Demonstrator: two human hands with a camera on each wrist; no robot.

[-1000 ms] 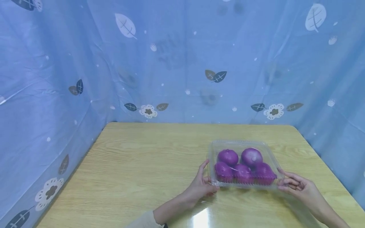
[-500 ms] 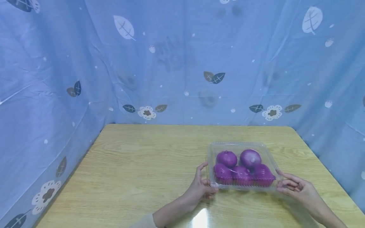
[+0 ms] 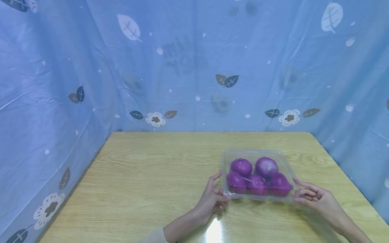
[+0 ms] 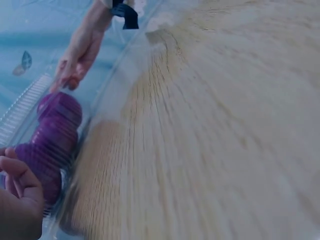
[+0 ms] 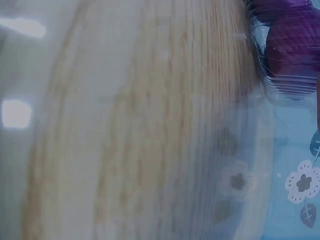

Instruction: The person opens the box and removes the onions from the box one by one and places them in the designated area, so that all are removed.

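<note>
a clear plastic container (image 3: 258,152) with five purple onions (image 3: 266,167) inside sits in the right half of the tabletop (image 3: 152,168), nearer the right edge than the left and short of the far right corner. both hands grip it: the left hand (image 3: 209,199) at its near left corner, forefinger reaching up along the side, and the right hand (image 3: 319,202) at its near right corner, the fingers bent against it. taking the two near corners probably shares the weight and keeps the box level, since round onions would roll toward whichever end dipped. the grip stays at the rim and sides, likely because thin plastic would give if pressed in the middle. two onions lie toward the far side and three along the near wall, packed closely enough that they seem to steady one another. a shadow shows under the near side, so the container may be slightly raised there; whether its base touches the tabletop i cannot tell. the right wrist view catches just one corner of the box, so the right hand's hold is judged from the head view. a patterned blue curtain (image 3: 194,67) hangs beyond the far edge.
</note>
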